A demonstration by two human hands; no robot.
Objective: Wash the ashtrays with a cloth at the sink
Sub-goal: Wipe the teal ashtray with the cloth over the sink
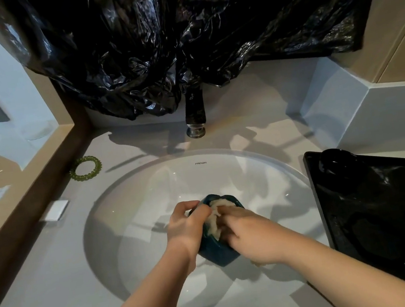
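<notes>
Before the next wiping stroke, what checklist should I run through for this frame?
1. Left hand grips the teal ashtray: ok.
2. Right hand holds the pale cloth inside the ashtray: ok.
3. Ashtray held over the white sink basin: ok.
4. Water from the faucet: cannot tell; no stream shows, and black plastic drapes over its top.
5. Ashtray's inside clean: cannot tell; the cloth and hands cover it.
</notes>
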